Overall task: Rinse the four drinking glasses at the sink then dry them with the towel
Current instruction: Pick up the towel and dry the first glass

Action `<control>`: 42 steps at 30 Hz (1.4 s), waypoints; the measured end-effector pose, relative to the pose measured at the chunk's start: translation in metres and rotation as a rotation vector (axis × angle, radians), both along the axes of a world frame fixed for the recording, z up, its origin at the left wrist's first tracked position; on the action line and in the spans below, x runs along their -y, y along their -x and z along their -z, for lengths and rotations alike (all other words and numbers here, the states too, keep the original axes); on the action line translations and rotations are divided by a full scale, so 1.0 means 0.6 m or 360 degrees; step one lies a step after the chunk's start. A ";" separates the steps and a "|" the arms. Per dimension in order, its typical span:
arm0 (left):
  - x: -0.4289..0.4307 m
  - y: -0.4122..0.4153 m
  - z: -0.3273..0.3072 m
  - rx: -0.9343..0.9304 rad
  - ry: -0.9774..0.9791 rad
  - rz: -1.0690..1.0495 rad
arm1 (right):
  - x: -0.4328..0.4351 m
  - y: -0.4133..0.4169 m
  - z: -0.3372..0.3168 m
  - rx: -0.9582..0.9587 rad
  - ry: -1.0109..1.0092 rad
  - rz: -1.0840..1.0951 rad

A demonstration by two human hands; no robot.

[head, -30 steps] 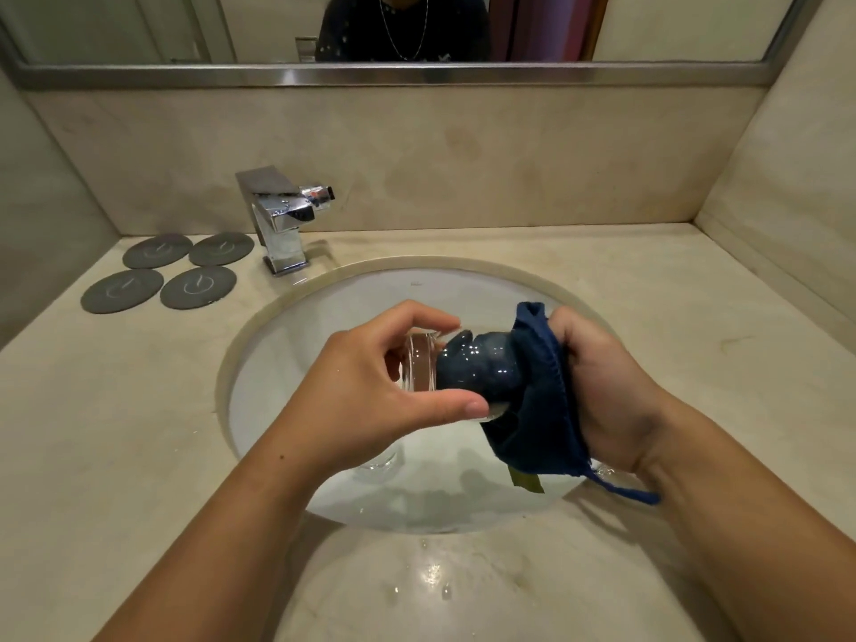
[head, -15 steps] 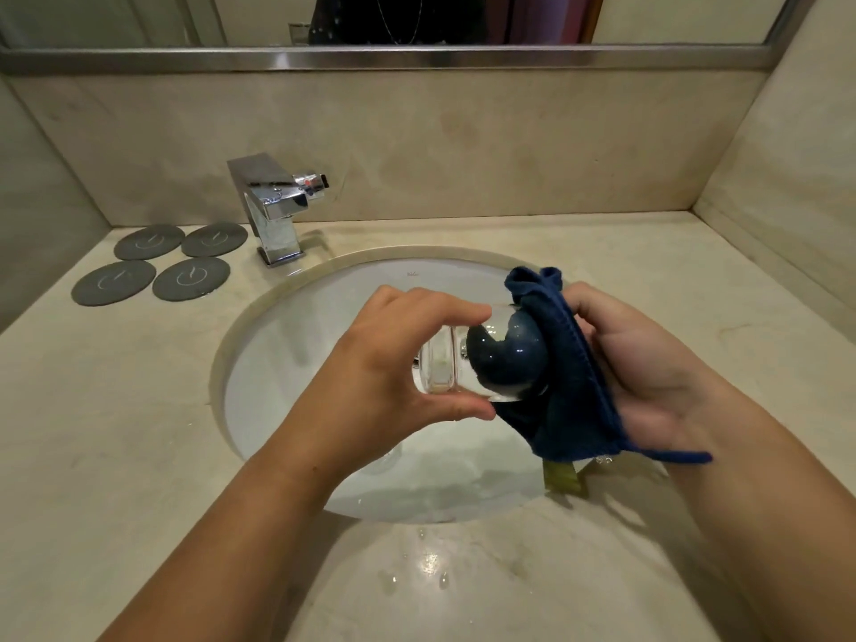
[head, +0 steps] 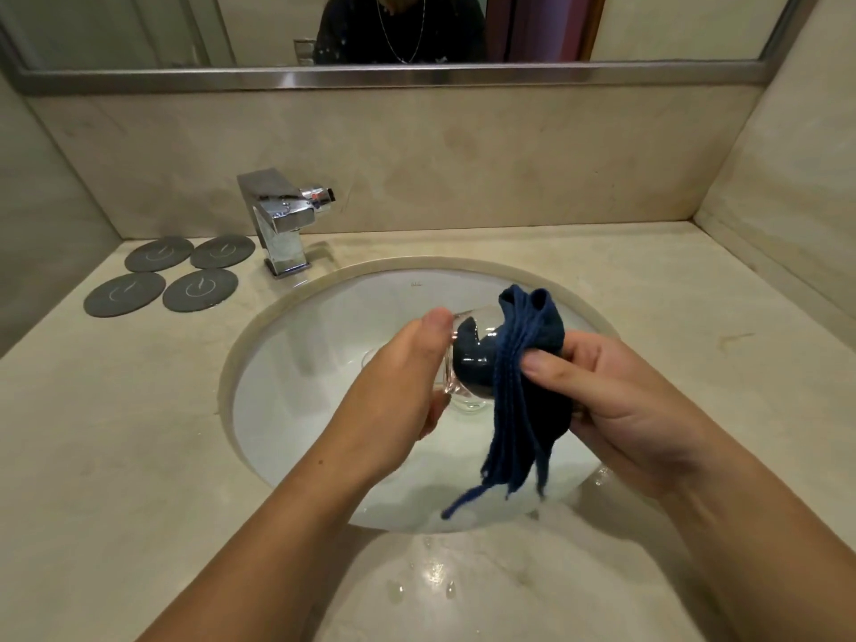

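Note:
Over the white sink basin [head: 324,317] my left hand [head: 407,386] grips a clear drinking glass [head: 468,354] lying on its side, its mouth turned right. A dark blue towel [head: 523,396] is stuffed into the glass, and the rest hangs down in folds. My right hand [head: 616,400] pinches the towel at the glass's mouth. Another clear glass [head: 468,404] seems to lie in the basin below, mostly hidden by my hands.
A chrome faucet [head: 282,224] stands at the basin's back left. Several grey round coasters [head: 162,278] lie on the beige counter to its left. Water drops [head: 431,576] dot the counter's front edge. A mirror [head: 393,30] runs along the back wall.
My left hand has turned the glass, so its back now faces me. The towel has twisted with it and hangs lower. The view shifted slightly.

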State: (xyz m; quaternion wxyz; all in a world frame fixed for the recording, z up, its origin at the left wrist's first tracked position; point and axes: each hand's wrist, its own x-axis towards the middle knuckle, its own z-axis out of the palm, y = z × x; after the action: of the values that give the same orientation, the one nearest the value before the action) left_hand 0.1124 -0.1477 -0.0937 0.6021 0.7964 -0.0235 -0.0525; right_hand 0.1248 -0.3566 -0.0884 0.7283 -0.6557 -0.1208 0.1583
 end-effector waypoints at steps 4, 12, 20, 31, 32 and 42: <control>-0.007 -0.012 0.007 0.0104 -0.0161 0.0107 | 0.004 -0.005 -0.002 -0.0147 0.0076 -0.0122; -0.013 0.005 0.000 0.0509 -0.0650 0.0368 | 0.014 -0.026 -0.036 -0.0487 -0.0146 -0.0076; 0.010 -0.002 0.017 -0.0012 0.0045 0.0125 | -0.007 0.004 -0.019 0.0058 0.0172 0.0162; 0.028 0.009 0.014 0.0402 -0.0390 -0.0334 | -0.102 0.021 -0.004 0.0101 0.0156 0.0914; 0.027 0.012 0.011 0.0452 -0.0416 -0.0329 | -0.104 0.015 -0.007 0.0017 0.0090 0.0943; 0.034 0.012 0.012 0.0403 -0.0218 -0.0049 | -0.085 0.006 -0.014 0.0010 -0.0017 0.0896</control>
State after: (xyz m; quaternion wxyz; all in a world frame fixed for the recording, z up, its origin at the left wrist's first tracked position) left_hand 0.1052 -0.1682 -0.1010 0.5394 0.8360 -0.0834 0.0560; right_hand 0.1210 -0.3058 -0.0800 0.7467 -0.6601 0.0630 -0.0530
